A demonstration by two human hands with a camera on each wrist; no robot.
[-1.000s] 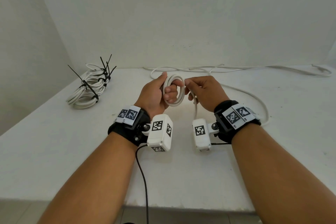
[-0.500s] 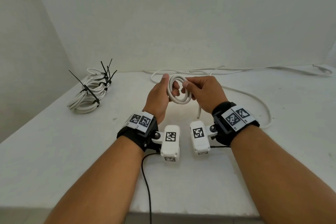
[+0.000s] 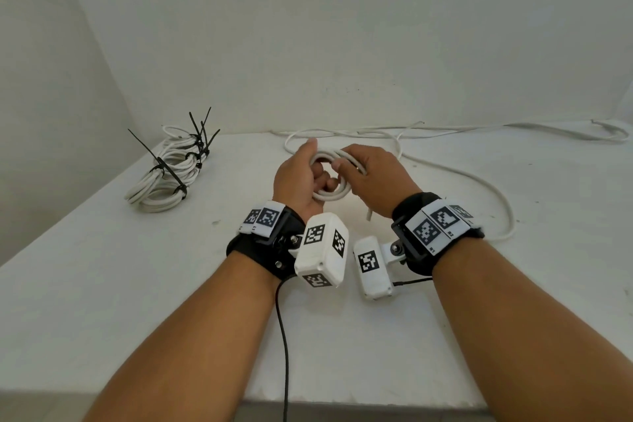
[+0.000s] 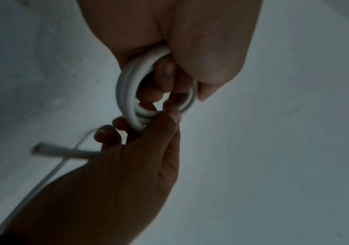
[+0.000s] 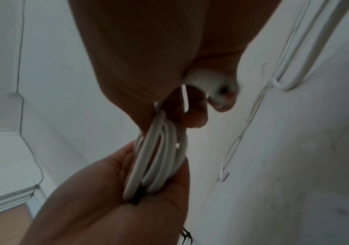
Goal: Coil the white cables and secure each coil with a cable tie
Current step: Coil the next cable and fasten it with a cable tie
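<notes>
I hold a small coil of white cable point(image 3: 330, 196) above the table point(image 3: 102, 284). My left hand point(image 3: 317, 168) grips the coil's near-left side, fingers through the loop. My right hand point(image 3: 346, 164) pinches the cable at the coil's top right. The cable's cut end point(image 3: 369, 214) hangs below my right palm. The uncoiled length point(image 3: 493, 192) trails right in a wide bend on the table. In the left wrist view the coil point(image 4: 127, 92) shows several turns. The right wrist view shows the coil point(image 5: 158, 157) pressed in the left hand's palm point(image 5: 116, 207).
Finished coils with black cable ties point(image 3: 164, 178) lie at the back left of the table. More loose white cable point(image 3: 513, 128) runs along the back wall to the right. A black cord point(image 3: 284, 336) hangs off the table's front edge from my left wrist.
The coil has tipped from upright to lying flatter between my hands. My right hand has moved over its top with the cable, and the trailing loop has shifted on the table.
</notes>
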